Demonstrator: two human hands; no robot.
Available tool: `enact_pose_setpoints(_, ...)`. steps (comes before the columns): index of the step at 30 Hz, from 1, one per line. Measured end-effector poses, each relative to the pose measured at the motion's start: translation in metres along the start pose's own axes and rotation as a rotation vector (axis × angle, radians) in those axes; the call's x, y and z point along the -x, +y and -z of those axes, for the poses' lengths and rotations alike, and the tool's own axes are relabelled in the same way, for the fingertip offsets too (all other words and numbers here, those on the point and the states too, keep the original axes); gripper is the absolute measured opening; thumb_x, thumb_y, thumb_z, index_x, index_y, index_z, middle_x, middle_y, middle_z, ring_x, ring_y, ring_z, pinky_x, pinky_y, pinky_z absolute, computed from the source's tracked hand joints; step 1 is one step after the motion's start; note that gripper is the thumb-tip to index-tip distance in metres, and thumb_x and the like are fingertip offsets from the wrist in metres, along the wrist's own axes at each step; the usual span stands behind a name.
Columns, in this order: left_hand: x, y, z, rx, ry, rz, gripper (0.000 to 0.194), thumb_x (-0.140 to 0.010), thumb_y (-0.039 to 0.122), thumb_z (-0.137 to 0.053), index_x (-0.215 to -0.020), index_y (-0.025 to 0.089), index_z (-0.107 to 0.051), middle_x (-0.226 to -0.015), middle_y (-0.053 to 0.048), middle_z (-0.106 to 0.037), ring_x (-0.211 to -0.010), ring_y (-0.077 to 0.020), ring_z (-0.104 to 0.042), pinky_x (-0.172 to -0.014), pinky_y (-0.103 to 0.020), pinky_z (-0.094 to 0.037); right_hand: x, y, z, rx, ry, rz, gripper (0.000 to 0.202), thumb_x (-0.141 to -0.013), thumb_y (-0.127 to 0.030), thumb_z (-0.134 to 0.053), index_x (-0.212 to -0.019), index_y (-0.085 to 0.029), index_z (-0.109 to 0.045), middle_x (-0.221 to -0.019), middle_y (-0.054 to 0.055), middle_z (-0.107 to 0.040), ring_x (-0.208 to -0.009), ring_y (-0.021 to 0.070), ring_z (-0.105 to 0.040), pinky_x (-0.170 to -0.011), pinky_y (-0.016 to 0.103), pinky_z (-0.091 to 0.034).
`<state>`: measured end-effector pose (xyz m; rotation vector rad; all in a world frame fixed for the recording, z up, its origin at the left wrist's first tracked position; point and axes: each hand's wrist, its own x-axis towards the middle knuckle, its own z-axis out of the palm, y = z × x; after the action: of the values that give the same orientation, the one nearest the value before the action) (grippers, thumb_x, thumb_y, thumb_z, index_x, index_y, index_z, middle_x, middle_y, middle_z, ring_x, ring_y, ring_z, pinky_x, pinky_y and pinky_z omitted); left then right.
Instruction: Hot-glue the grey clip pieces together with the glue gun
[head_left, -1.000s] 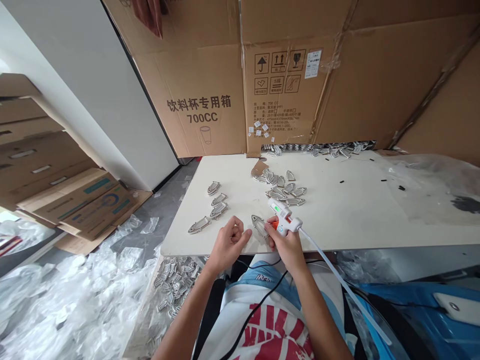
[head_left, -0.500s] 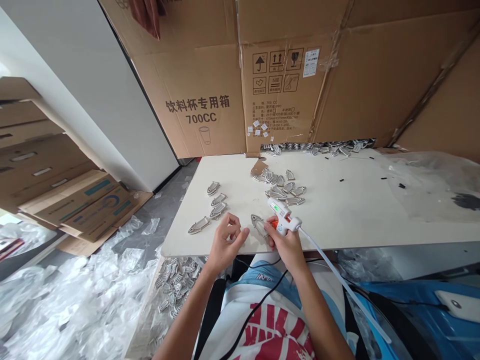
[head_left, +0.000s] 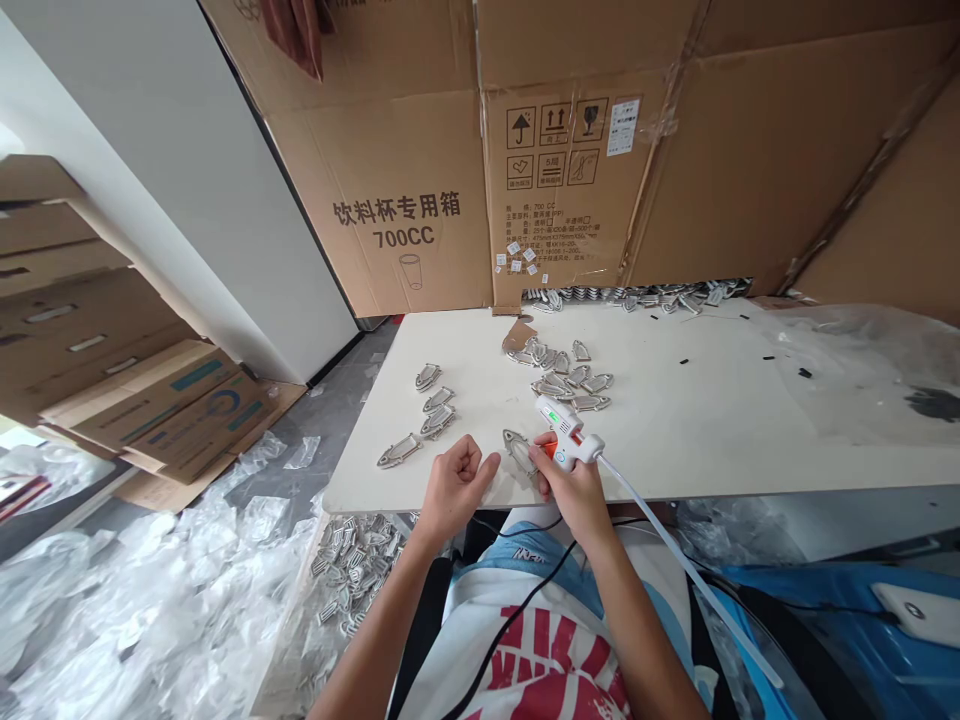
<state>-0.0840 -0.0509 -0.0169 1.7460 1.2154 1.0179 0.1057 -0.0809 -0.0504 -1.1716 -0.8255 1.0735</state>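
Silver boat-shaped metal frame [head_left: 514, 442]: near the front edge of the white tabletop [head_left: 697, 430], its near end at the fingertips of the right hand [head_left: 574, 485]; whether it touches the surface, I cannot tell.
Right hand: wrapped around the white glue gun with an orange trigger [head_left: 568, 450], thumb and fingertips at the frame.
Glue gun nozzle: aimed away from the person; a long pale rod [head_left: 649, 515] runs from the gun's rear toward the lower right.
Left hand [head_left: 456, 480]: fingers curled in, thumb extended toward the frame but apart from it; whether anything sits inside, I cannot tell.
Left of the hands: a row of silver metal frames [head_left: 437, 420].
Beyond the gun: a loose cluster of similar frames [head_left: 577, 378], near a brown cardboard scrap [head_left: 516, 335].
Back edge: tall brown printed cardboard [head_left: 420, 130], small silver metal parts [head_left: 675, 298] showing beneath.
Floor, left: crumpled clear plastic bags [head_left: 150, 610].
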Motion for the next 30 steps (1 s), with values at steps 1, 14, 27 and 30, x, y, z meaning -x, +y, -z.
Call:
enact_pose_setpoints(1, 0.0, 0.0, 0.0, -0.004, -0.015, 0.0, 0.054, -0.098, 0.057, -0.067, -0.073, 0.023, -0.034, -0.064, 0.007, -0.026, -0.059, -0.0108, -0.024, -0.056, -0.027, -0.021, 0.0, 0.0, 0.0, 0.0, 0.001, 0.0, 0.042, -0.086, -0.057, -0.085, -0.105, -0.025, -0.067, -0.061, -0.005, -0.056, -0.049, 0.018, -0.051, -0.045, 0.03, -0.043)
enact_pose_setpoints(14, -0.001, 0.003, -0.002, -0.103, -0.042, -0.021, 0.038, -0.1, 0.054, -0.065, -0.082, 0.021, -0.058, -0.057, 0.01, -0.025, -0.056, -0.0115, -0.023, -0.058, -0.027, -0.023, 0.001, -0.001, 0.0, 0.011, -0.008, 0.016, 0.04, -0.089, -0.056, -0.083, -0.106, -0.024, -0.065, -0.058, -0.007, -0.054, -0.049, 0.0154, -0.05, -0.046, 0.027, -0.043)
enact_pose_setpoints(27, 0.038, 0.029, 0.074, -0.501, 0.268, -0.417, 0.014, -0.101, 0.033, -0.068, -0.092, 0.022, -0.067, -0.083, -0.003, -0.065, -0.081, -0.0204, -0.062, -0.081, -0.035, -0.05, 0.002, -0.006, -0.002, -0.03, -0.034, 0.029, 0.036, -0.09, -0.052, -0.081, -0.103, -0.023, -0.063, -0.06, -0.008, -0.053, -0.048, 0.0121, -0.047, -0.045, 0.025, -0.043)
enact_pose_setpoints(30, 0.031, 0.025, 0.1, -0.815, 0.434, -0.427, 0.021, -0.101, 0.038, -0.067, -0.115, 0.023, -0.071, -0.111, -0.012, -0.072, -0.106, -0.0301, -0.067, -0.1, -0.046, -0.051, 0.002, -0.005, -0.002, -0.026, -0.042, 0.028, 0.035, -0.091, -0.051, -0.08, -0.104, -0.023, -0.064, -0.058, -0.009, -0.051, -0.047, 0.0128, -0.048, -0.045, 0.025, -0.044)
